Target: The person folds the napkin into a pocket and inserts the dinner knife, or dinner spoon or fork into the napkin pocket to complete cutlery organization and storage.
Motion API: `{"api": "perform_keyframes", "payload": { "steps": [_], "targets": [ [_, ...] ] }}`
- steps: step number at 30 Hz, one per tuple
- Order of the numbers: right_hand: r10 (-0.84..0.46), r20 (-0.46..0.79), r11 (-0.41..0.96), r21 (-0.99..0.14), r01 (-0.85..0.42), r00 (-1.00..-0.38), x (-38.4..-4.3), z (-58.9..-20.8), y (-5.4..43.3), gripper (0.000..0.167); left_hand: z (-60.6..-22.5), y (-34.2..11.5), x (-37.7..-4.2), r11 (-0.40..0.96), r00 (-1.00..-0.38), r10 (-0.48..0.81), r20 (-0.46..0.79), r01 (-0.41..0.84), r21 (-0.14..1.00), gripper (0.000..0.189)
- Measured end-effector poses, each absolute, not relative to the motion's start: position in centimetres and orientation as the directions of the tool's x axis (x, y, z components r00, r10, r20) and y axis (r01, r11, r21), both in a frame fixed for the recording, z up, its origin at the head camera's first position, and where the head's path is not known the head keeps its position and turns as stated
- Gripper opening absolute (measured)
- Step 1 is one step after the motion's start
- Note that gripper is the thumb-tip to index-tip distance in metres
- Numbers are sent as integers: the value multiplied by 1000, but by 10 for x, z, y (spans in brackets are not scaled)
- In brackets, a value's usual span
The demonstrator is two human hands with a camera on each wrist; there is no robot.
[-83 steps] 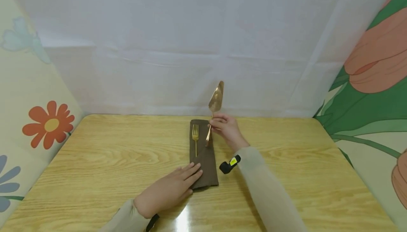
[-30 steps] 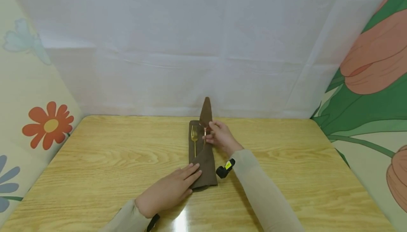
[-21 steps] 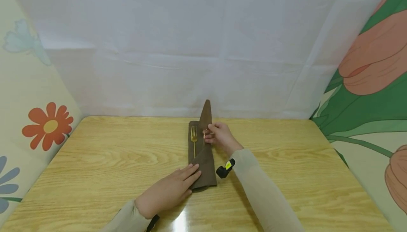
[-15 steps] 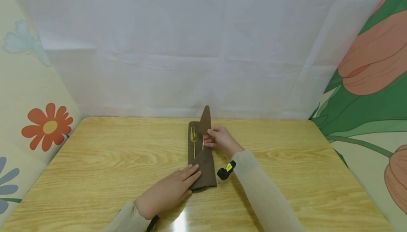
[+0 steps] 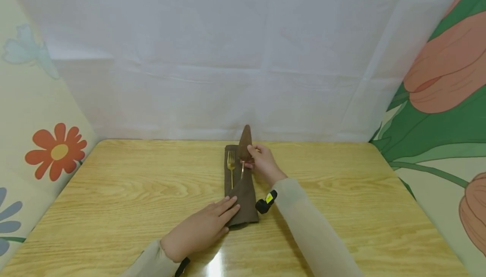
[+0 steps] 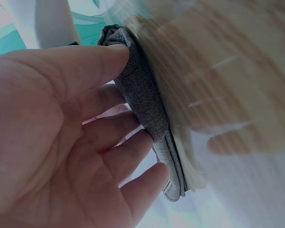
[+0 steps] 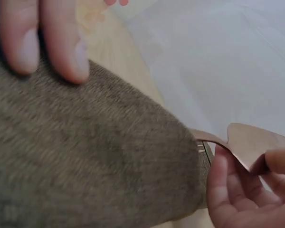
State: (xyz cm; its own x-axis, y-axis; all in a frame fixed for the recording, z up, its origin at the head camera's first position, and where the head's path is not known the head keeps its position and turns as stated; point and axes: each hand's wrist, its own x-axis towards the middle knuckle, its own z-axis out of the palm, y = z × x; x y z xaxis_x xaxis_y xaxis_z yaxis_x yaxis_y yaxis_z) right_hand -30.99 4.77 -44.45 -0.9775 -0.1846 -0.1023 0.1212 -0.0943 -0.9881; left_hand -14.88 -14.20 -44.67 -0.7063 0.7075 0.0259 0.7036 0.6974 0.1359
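Note:
A brown folded napkin (image 5: 247,203) lies lengthwise on the table, its slanted fold forming a pocket. My left hand (image 5: 199,228) rests on its near part with fingers extended; the left wrist view shows the thumb (image 6: 109,61) at the napkin's end. A gold fork (image 5: 231,165) lies in the pocket at left, tines showing and lower handle covered. To its right my right hand (image 5: 265,163) pinches a copper-coloured cake server (image 5: 246,138) by its blade. The server's handle runs under the fold, its lower end hidden, as the right wrist view of the napkin (image 7: 109,152) shows.
The wooden table (image 5: 133,184) ends at a white cloth backdrop (image 5: 190,79) just beyond the server's tip. Painted panels with a red flower (image 5: 58,152) and large pink petals (image 5: 436,70) stand at the sides. A small black wrist device (image 5: 265,202) hangs by the right cuff.
The cake server has come down from above the napkin, its blade turning, and its handle has slid into the pocket. Lately my right fingers have shifted up onto the blade. The left hand stays put.

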Motion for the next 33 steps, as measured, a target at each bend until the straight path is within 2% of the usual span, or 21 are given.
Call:
{"api": "perform_keyframes", "payload": {
  "steps": [4,11,18,25,33],
  "targets": [
    [-147,-74,-108,-990,91,-986,-315,-440,46,17,-447,-142,-149,696,-704,710,24,706,128,53],
    [-162,-69,35,-997,64,-984,-319,-432,44,15,-448,-142,-148,700,-707,707,26,704,119,53],
    [-143,-100,112,-990,84,-985,-318,-440,43,9,-450,-142,-149,698,-705,708,50,709,105,52],
    [-194,-102,246,-968,52,-976,-316,-445,53,15,-452,-142,-150,692,-695,716,68,719,66,51],
    [-241,-134,306,-951,55,-961,-313,-450,60,25,-451,-142,-150,686,-690,720,71,724,76,50]
  ]
}}
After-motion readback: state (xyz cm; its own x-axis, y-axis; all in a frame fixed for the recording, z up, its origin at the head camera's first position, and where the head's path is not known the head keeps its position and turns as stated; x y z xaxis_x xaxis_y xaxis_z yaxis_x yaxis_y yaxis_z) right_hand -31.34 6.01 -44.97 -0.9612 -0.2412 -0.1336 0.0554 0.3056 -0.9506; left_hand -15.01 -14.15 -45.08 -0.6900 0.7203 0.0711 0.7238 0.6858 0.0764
